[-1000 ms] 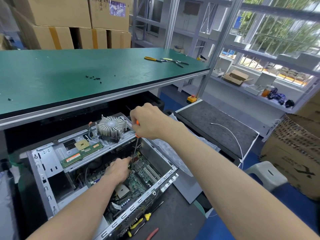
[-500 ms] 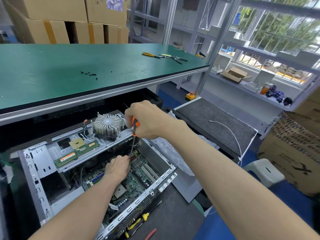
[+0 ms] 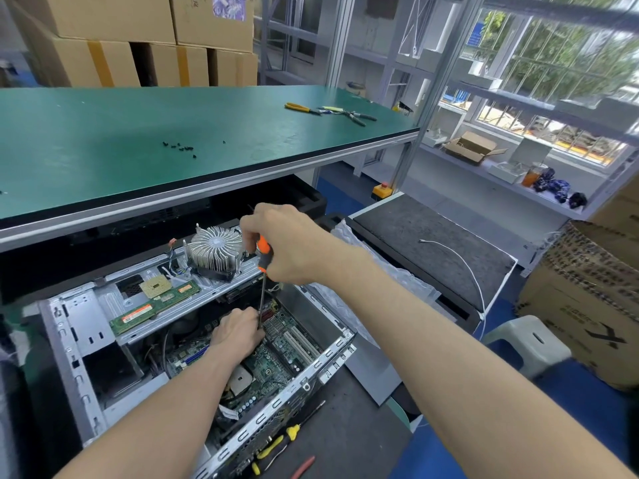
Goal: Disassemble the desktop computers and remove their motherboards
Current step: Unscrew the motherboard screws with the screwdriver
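Here, right hand (image 3: 294,247) gripping upright screwdriver (image 3: 263,271), tip down, left hand (image 3: 238,331) pinching shaft.

workshop – storeroom | green workbench (image 3: 103,146) | stacked cartons (image 3: 114,36) | metal racking (image 3: 446,63)

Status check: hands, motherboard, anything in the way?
Right hand grips screwdriver, shaft down into case. Left hand steadies the tip at motherboard, still seated. Heatsink and RAM stick parked on case rail, clear.

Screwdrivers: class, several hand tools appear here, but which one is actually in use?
The orange-handled screwdriver, gripped upright by the right hand over the motherboard; the others lie untouched.
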Motion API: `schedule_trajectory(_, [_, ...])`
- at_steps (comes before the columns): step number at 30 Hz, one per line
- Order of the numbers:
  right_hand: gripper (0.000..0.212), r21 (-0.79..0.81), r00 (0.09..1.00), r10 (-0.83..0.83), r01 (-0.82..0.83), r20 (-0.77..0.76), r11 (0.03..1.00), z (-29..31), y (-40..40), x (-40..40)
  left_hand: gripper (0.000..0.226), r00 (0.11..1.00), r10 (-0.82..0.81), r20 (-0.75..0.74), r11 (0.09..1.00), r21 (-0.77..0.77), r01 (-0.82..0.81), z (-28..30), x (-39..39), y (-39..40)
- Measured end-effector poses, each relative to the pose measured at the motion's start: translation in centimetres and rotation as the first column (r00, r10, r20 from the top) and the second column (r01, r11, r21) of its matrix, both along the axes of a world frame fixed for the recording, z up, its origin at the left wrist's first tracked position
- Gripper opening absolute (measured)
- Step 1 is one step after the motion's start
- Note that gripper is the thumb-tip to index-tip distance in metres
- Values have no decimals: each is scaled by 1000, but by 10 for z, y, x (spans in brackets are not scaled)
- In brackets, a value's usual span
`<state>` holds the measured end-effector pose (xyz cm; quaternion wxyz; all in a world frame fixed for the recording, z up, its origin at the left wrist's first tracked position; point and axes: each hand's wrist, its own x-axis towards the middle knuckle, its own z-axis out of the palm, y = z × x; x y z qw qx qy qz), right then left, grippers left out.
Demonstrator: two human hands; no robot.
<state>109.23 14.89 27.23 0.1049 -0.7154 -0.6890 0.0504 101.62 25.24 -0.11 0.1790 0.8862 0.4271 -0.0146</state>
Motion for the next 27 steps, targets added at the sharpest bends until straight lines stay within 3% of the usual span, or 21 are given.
schedule_trajectory(2, [19,68,997,-64,61,46,996,-3,-2,-2,28,1000,-16,0,1000,1,16,0,0,1])
schedule_trajectory(5, [33,111,945,-231,210,230,971,-4,0,-1,26,999,-30,-22,1000,4,30,1,-1,2])
schedule_trajectory(9, [8,-3,989,-103,103,104,995,1,3,3,25,997,-42,-58,999,2,42,3,1,0])
schedule_trajectory(12, [27,-40,998,-29,27,-58,999,5,0,4,25,996,-53,-68,999,-15,52,6,1,1])
schedule_trajectory(14, [20,19,996,-84,84,11,996,3,-1,3,26,996,-63,-63,998,-28,61,6,1,1])
schedule_trajectory(17, [42,93,937,-262,247,230,965,-1,1,6,29,994,-74,-75,997,-20,73,6,1,1])
schedule_trajectory(19, [33,64,949,-248,240,195,969,-2,3,6,30,993,-86,-77,996,-15,85,5,1,1])
schedule_trajectory(21, [2,-22,983,-156,158,97,987,1,1,9,30,993,-88,-75,996,-12,88,4,2,1])
schedule_trajectory(24, [23,-70,997,-63,60,-36,996,6,-5,9,28,995,-73,-72,997,-6,73,4,1,-1])
schedule_trajectory(27, [23,36,976,-163,159,144,987,3,-8,9,24,995,-78,-67,997,1,79,3,0,-1])
